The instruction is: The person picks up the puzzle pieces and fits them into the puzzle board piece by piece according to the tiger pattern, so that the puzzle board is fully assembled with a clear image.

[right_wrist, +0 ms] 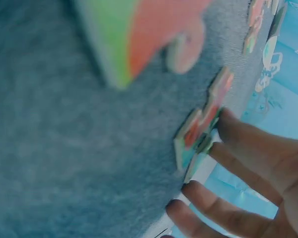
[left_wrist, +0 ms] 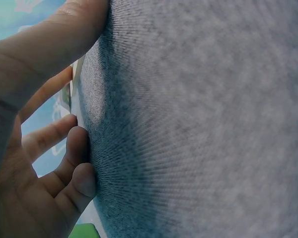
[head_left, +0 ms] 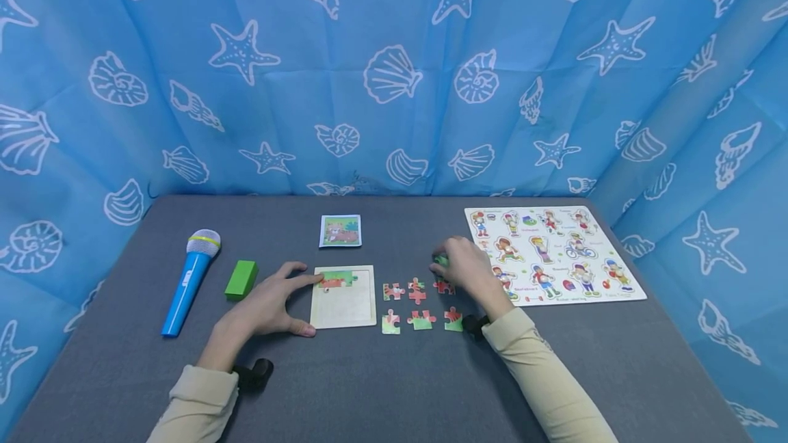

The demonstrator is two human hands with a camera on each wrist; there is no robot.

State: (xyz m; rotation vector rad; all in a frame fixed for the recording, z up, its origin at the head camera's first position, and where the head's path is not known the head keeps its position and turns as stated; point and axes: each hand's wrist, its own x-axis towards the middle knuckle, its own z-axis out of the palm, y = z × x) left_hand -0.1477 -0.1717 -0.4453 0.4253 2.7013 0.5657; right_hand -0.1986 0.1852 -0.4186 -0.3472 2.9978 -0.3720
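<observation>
My left hand (head_left: pixel 269 303) lies at the left side of a square wooden puzzle tray (head_left: pixel 343 312), fingers spread, index fingertip at the tray's upper left and thumb by its lower left corner. Joined green and red jigsaw pieces (head_left: pixel 337 279) sit along the tray's top. To the right, my right hand (head_left: pixel 466 265) pinches a green puzzle piece (head_left: pixel 441 260) between thumb and fingers, partly hidden by the hand. Just below it a red piece (head_left: pixel 444 287) lies on the cloth. Several other loose pieces (head_left: pixel 421 320) are laid out in two rows between tray and hand.
A picture card (head_left: pixel 340 231) lies behind the tray. At the left are a green block (head_left: pixel 241 280) and a blue toy microphone (head_left: pixel 187 289). A white sports-figure puzzle board (head_left: pixel 557 255) occupies the right. A blue shell-patterned curtain (head_left: pixel 394 122) hangs behind the grey table.
</observation>
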